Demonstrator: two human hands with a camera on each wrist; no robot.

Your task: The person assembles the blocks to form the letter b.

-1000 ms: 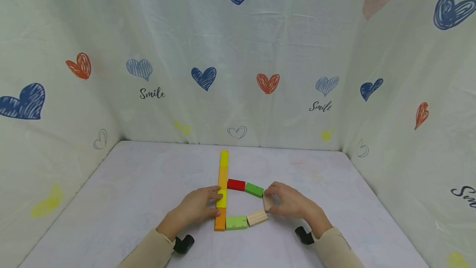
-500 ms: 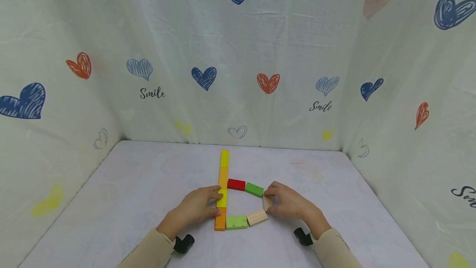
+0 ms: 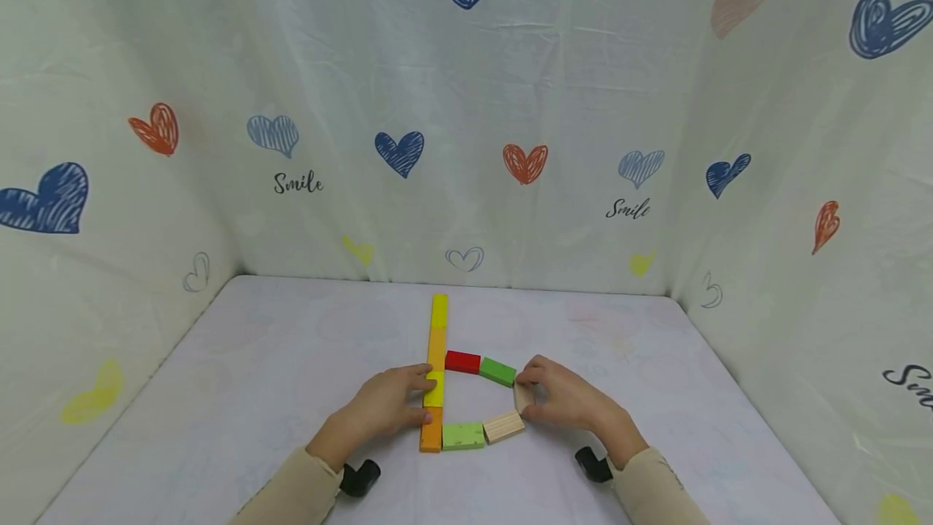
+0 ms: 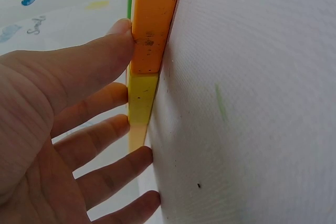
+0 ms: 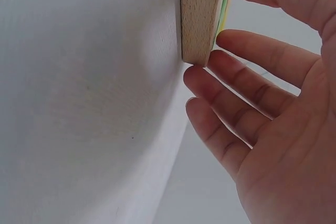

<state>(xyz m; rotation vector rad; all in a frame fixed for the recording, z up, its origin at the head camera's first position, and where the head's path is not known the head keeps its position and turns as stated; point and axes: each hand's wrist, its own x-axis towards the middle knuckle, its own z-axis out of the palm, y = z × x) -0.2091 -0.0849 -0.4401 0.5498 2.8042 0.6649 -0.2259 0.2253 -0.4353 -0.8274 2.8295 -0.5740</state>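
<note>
Toy building blocks lie flat, joined into a lowercase b outline. Its upright is a column of yellow block (image 3: 439, 311) and orange block (image 3: 432, 433) pieces. My left hand (image 3: 385, 402) rests thumb and fingertips against that column's left side, fingers fairly straight. The loop runs through a red block (image 3: 462, 361), a green block (image 3: 499, 372), a plain wooden block (image 3: 522, 397), a second wooden block (image 3: 504, 427) and a light green block (image 3: 463, 436). My right hand (image 3: 572, 399) pinches the first wooden block between thumb and fingers, partly covering it; the right wrist view shows its grained side (image 5: 199, 27).
A pale cloth covers the table (image 3: 291, 330). Behind and at both sides hangs a white curtain (image 3: 466, 71) printed with hearts and "Smile". Black wrist cameras, left (image 3: 360, 478) and right (image 3: 594, 464), sit close above the table.
Over the last second the right hand and its wooden block shift very slightly left. The left hand and the other blocks stay put.
</note>
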